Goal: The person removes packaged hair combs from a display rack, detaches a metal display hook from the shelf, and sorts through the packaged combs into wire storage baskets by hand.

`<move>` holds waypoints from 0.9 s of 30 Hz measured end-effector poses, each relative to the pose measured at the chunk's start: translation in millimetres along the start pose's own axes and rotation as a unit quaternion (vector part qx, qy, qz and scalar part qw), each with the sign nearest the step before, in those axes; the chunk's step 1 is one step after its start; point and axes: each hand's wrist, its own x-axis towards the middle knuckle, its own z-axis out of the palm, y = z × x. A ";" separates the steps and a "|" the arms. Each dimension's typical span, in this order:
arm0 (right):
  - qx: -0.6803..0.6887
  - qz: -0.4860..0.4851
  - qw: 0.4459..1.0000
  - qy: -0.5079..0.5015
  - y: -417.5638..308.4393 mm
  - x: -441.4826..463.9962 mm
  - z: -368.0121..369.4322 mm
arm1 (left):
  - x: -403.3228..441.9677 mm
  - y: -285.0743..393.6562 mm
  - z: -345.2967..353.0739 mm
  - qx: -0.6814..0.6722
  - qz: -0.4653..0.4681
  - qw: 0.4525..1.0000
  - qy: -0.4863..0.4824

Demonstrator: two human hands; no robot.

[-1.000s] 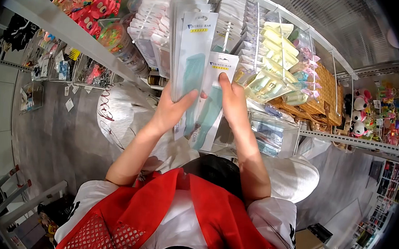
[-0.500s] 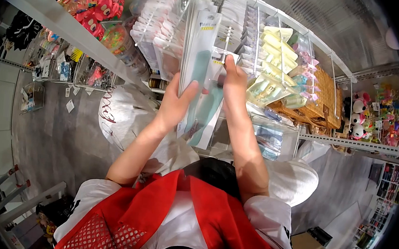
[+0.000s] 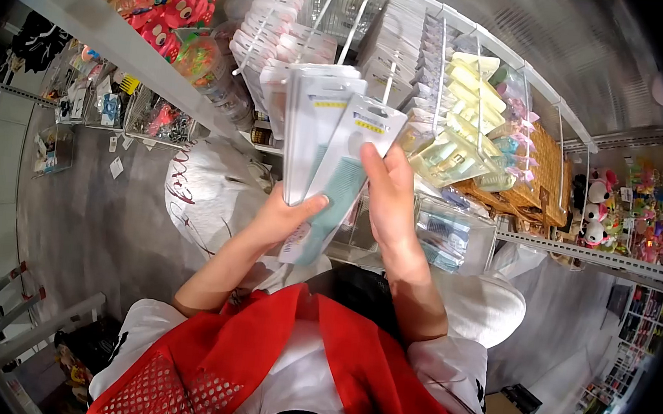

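Observation:
My left hand (image 3: 285, 217) is closed on a stack of packaged combs (image 3: 308, 126), its thumb lying over the front. The foremost comb pack (image 3: 348, 165) tilts to the right across the others and shows a teal comb through its clear window. My right hand (image 3: 391, 187) grips the right edge of that front pack, thumb on its face near the top; its other fingers are hidden behind. Just beyond the stack, metal display hooks (image 3: 355, 26) stick out toward me, some with no packs on their front ends.
Pink-topped packs (image 3: 264, 31) hang left of the hooks, white packs (image 3: 393, 43) and yellow packs (image 3: 467, 100) to the right. A wicker basket (image 3: 544, 162) stands farther right. Clear bins (image 3: 451, 237) sit below. A white shelf post (image 3: 125, 43) slants at left, near red-pink toys (image 3: 183, 5).
Both hands have drawn the comb packs down and toward me, off the hook area. The front pack now fans out rightward, and bare hook rods show where the packs were.

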 end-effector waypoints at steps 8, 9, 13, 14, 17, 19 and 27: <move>0.022 -0.051 0.997 0.053 -1.0 8.8 -0.8 | 10.5 -32.0 3.1 -0.097 -0.033 0.990 -0.101; 0.026 -0.052 0.997 0.045 -2.2 9.3 0.4 | 9.0 -31.0 5.7 -0.102 -0.030 0.990 -0.092; -0.036 -0.065 0.996 0.056 1.8 13.9 -5.9 | 11.7 -5.9 12.1 -0.002 0.052 0.998 -0.028; -0.049 -0.073 0.994 0.070 4.0 15.8 -6.9 | 17.5 -1.5 14.6 0.032 0.108 0.993 0.014; -0.099 -0.104 0.986 0.090 3.7 16.6 -2.2 | 42.7 13.2 24.3 0.148 0.230 0.955 0.115; -0.123 -0.130 0.977 0.117 2.7 18.4 1.4 | 54.2 25.9 31.0 0.241 0.255 0.925 0.145; -0.203 -0.118 0.963 0.132 18.0 30.1 -19.3 | 67.4 2.7 44.6 0.269 0.276 0.908 0.163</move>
